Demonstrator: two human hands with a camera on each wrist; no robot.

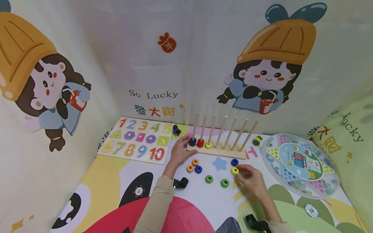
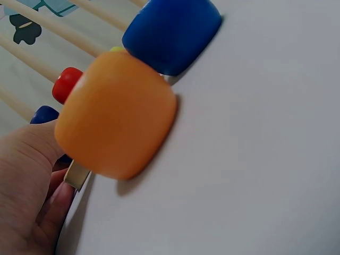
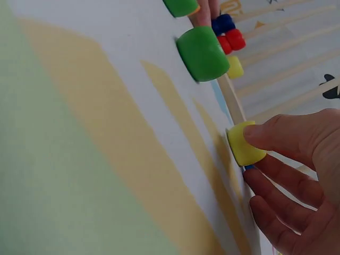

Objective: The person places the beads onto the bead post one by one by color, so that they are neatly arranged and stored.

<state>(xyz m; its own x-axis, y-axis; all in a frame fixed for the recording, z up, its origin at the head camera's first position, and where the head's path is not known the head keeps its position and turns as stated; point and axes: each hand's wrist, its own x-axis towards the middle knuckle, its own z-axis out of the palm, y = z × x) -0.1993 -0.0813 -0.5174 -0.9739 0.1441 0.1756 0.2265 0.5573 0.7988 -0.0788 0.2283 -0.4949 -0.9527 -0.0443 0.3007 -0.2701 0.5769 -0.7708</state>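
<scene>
A wooden peg rack (image 1: 217, 152) carries a row of upright pegs; dark blue beads (image 1: 192, 141) sit on its leftmost peg, red beads (image 1: 200, 143) on the second and a yellow bead (image 1: 208, 145) on the third. My left hand (image 1: 182, 151) grips the left end of its base, thumb at the front. With thumb and fingers my right hand (image 1: 252, 179) pinches a loose yellow bead (image 3: 247, 144) at the table surface, right by a blue bead (image 1: 234, 162). Two orange beads (image 1: 190, 168), another blue bead (image 1: 198, 169) and two green beads (image 1: 224, 183) lie in front of the rack.
Left of the rack lies a number and shape puzzle board (image 1: 137, 139). A round, clear game box (image 1: 301, 165) is at the right. Small toy figures stand near the back edge, a black one (image 1: 176, 130) and a green-yellow one (image 1: 257, 140). A patterned curtain hangs behind.
</scene>
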